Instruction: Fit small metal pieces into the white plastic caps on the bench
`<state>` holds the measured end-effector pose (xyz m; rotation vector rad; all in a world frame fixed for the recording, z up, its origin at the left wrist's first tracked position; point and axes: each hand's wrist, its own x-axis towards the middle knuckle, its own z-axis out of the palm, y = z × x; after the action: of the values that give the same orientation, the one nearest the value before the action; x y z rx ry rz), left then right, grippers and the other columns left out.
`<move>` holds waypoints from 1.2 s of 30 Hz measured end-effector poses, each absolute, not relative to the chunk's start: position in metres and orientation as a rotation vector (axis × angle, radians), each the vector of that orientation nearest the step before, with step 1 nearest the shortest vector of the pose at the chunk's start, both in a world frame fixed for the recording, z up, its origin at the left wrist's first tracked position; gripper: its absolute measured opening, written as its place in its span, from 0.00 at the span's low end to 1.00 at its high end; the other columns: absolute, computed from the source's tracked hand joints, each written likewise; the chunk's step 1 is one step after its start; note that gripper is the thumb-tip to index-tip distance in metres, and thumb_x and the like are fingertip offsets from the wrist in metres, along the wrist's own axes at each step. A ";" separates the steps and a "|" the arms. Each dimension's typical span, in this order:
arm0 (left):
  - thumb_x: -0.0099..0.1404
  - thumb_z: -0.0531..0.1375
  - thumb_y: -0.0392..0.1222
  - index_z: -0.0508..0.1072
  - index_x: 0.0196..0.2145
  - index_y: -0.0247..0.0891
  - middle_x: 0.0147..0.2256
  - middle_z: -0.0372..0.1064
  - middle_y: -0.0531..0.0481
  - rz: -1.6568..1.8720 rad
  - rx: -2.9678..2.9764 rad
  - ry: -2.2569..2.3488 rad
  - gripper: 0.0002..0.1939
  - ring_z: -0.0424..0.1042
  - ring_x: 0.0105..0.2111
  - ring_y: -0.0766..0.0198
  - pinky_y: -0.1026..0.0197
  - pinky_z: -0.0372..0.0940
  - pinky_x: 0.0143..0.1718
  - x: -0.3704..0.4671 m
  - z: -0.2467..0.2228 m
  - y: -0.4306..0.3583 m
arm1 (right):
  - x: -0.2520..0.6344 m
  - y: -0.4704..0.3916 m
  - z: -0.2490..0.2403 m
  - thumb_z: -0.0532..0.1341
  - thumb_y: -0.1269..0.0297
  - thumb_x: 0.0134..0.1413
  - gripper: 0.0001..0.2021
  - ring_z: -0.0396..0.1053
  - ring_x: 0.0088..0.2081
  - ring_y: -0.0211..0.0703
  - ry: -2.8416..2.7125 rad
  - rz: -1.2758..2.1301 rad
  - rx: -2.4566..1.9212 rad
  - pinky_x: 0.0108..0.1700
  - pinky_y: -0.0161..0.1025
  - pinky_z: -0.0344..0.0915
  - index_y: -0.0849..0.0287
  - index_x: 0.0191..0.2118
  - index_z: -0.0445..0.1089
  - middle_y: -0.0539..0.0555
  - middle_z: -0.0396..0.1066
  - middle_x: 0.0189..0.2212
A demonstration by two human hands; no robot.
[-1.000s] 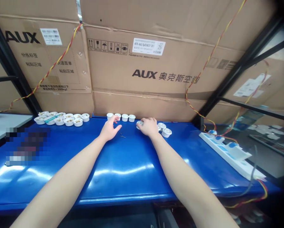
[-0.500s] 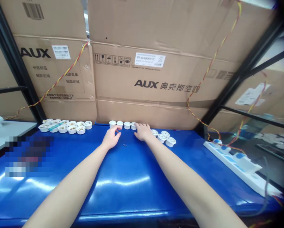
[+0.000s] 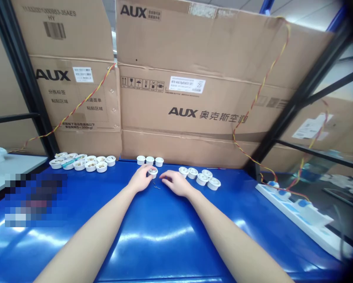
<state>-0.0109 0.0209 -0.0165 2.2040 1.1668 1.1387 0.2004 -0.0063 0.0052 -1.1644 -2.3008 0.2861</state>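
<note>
My left hand (image 3: 141, 179) is closed around the side of a small white cup (image 3: 153, 172), thumb and fingers on its rim. Just right of that cup, my right hand (image 3: 176, 183) hovers low over the blue table (image 3: 164, 251) with its fingers apart, holding nothing. A few thin, dark, pin-like pieces (image 3: 157, 187) lie on the table between my hands. Behind them, three white cups (image 3: 149, 160) stand in a row by the cardboard. Several more white cups (image 3: 202, 179) with small contents sit beyond my right hand.
At the back left stand two rows of white cups (image 3: 90, 166), with a teal tool (image 3: 68, 164) lying across some. A white power strip (image 3: 297, 220) runs along the right edge. Cardboard (image 3: 194, 145) walls off the back, with a twisted red-yellow wire (image 3: 253, 104) hanging before it.
One cup has come forward out of the back row and is now in my left hand. My right hand has drawn back toward me from that row. The view has tilted up slightly.
</note>
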 end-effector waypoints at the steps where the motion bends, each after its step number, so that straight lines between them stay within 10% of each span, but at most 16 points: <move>1: 0.60 0.59 0.33 0.74 0.43 0.42 0.47 0.72 0.47 1.141 2.194 1.195 0.14 0.71 0.49 0.55 0.51 0.64 0.55 -0.011 -0.016 0.021 | 0.198 -0.005 0.003 0.58 0.68 0.60 0.10 0.73 0.43 0.45 -2.327 0.330 -1.119 0.49 0.42 0.66 0.55 0.43 0.76 0.54 0.77 0.42; 36: 0.54 0.64 0.36 0.70 0.45 0.44 0.44 0.73 0.50 1.186 2.315 1.165 0.19 0.72 0.44 0.55 0.56 0.66 0.46 -0.004 -0.001 0.004 | 0.179 0.003 0.003 0.65 0.56 0.48 0.11 0.72 0.32 0.46 -1.675 0.642 -1.157 0.38 0.42 0.67 0.59 0.29 0.77 0.53 0.77 0.29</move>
<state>-0.0038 0.0037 -0.0007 2.3145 1.1654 1.1856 0.1793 0.0031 0.0026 -1.1567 -1.6754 0.6424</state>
